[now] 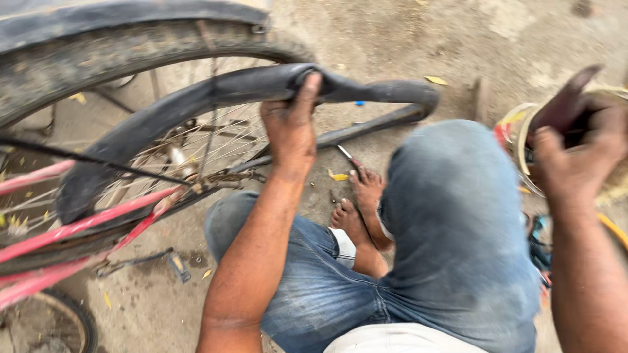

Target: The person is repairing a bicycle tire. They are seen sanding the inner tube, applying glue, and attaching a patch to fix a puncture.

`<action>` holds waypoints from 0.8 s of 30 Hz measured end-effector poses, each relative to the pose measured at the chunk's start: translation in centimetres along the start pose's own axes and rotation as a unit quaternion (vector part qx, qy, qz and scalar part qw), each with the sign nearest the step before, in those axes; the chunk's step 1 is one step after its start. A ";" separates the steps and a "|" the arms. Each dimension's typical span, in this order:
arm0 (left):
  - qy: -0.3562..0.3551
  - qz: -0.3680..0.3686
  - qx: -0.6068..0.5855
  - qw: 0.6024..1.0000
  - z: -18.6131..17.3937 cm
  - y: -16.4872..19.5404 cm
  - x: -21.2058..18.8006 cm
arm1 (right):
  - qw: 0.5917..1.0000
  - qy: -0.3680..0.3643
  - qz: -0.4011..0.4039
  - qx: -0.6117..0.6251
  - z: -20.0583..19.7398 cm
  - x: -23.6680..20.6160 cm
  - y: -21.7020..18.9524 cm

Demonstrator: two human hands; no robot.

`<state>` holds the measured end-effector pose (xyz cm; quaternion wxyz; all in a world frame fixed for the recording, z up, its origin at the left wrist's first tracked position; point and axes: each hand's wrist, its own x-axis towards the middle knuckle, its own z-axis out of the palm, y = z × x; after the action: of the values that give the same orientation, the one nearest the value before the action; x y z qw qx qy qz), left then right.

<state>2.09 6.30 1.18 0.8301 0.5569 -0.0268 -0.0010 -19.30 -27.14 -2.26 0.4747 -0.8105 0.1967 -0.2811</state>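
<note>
Upper middle of the frame: left hand [291,127] clamped on a black inner tube [196,98], fingers curled over the top, thumb up along the rubber. Tube arcs from lower left at the wheel spokes up across the centre and loops round at upper right of centre, where it folds back on itself. It is partly pulled out and hangs in front of the bicycle wheel [131,46], whose dusty tyre fills the upper left. Spokes and hub area show behind the tube, left of centre.

Right edge, upper half: right hand [579,153] blurred, raised, fingers closed around a dark flat piece [566,104] that sticks up out of the fist; cannot tell what the piece is. Just behind that hand sits a round container with a pale rim [523,131], partly hidden.

Red frame tubes [85,225] run from the left edge toward the wheel centre, lower left. Black pedal [176,265] lies low on the ground below them. Second small wheel edge in the bottom left corner.

Centre and lower right: person squats, blue jeans [451,222], both knees up, bare feet [360,209] on the dirt between the knees. Small tool with a red handle [350,158] lies on the ground just above the toes, below the tube. Ground [405,33] is dusty concrete with a few yellow leaf bits scattered about.
</note>
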 end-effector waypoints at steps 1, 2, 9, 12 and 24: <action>-0.001 0.012 -0.014 1.000 -0.1 0.1 -0.1 | 1.000 0.005 -0.011 -0.027 -1.7 0.0 0.4; 0.004 0.010 -0.025 1.000 -0.3 0.3 -0.3 | 0.996 -0.007 0.019 -0.087 -3.1 -0.3 0.7; -0.070 -0.017 0.042 0.997 -2.4 2.6 -2.1 | 0.931 -0.026 -0.051 -0.360 -3.1 -1.4 2.9; -0.055 -0.036 0.040 0.997 -2.5 2.4 -2.2 | 0.966 -0.081 0.022 -0.243 3.0 -1.1 4.9; -0.037 -0.100 -0.102 0.989 0.1 -1.8 -3.9 | 0.831 -0.296 0.090 -0.462 14.8 2.3 15.5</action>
<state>-1.79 5.70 -0.59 0.8768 0.4687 -0.0012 -0.1073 -8.86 -26.06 -21.12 0.1037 -0.9585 0.2257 0.1398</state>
